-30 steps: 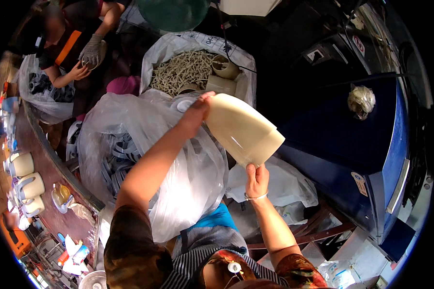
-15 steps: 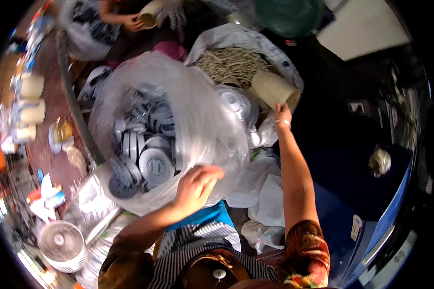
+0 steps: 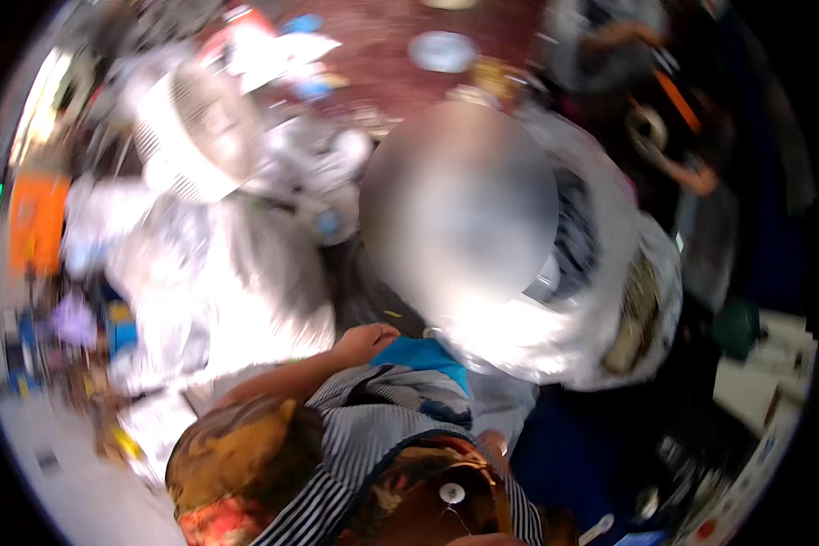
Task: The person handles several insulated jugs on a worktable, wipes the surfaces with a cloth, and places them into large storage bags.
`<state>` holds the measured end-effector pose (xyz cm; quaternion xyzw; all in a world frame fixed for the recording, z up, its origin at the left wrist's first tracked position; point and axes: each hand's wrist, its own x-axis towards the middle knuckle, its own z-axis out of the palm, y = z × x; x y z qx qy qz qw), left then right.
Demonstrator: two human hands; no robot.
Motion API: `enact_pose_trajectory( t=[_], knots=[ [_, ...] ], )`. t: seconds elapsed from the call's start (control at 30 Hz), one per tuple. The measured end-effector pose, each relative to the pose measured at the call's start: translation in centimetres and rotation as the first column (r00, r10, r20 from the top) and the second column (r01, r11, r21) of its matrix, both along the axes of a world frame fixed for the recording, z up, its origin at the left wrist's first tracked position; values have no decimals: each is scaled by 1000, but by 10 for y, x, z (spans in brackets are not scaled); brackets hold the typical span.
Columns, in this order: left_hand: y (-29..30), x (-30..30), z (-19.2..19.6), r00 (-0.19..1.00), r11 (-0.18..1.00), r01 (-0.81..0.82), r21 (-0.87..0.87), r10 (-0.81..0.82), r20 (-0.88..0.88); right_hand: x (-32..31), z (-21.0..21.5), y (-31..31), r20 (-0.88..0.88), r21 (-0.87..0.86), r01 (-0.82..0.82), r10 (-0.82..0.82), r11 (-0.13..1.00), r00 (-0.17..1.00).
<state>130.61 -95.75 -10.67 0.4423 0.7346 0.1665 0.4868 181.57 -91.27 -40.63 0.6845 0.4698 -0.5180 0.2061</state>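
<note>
My left hand [image 3: 369, 341] lies low over my lap, beside the blue cloth [image 3: 419, 357] and striped apron; motion smears its fingers. A small patch of skin [image 3: 493, 443] at the apron's right edge may be my right hand, its fingers not distinguishable. Ahead and to the right stands a large clear plastic bag [image 3: 491, 350] with grey plastic pieces [image 3: 575, 246] inside. A blurred round patch covers much of that bag. Behind its right side, a white bag [image 3: 669, 273] holds tan strands and a cream cylinder [image 3: 624, 346].
A white fan [image 3: 205, 136] and bulky plastic bags [image 3: 237, 282] stand to the left. An orange case [image 3: 38, 223] is farther left. Beyond the bags is a reddish-brown surface [image 3: 373, 59] with loose items. At the far right, another person's hand [image 3: 701, 177] is beside a round cream piece.
The view has swung left, so bags and fan appear farther right. My right hand has left the cream cylinder it was touching. My left hand has dropped from the bag's edge toward my lap.
</note>
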Motion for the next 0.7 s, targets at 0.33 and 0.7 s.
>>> enact_pose_trajectory(
  t=[0.33, 0.7],
  knots=[
    [-363, -108, -62, 957, 826, -287, -485, 267, -112, -250, 109, -23, -145, 86, -189, 200, 978, 969],
    [-648, 18, -93, -757, -723, -623, -299, 653, 1, -609, 279, -64, -147, 701, -636, 938, 322, 313]
  ],
)
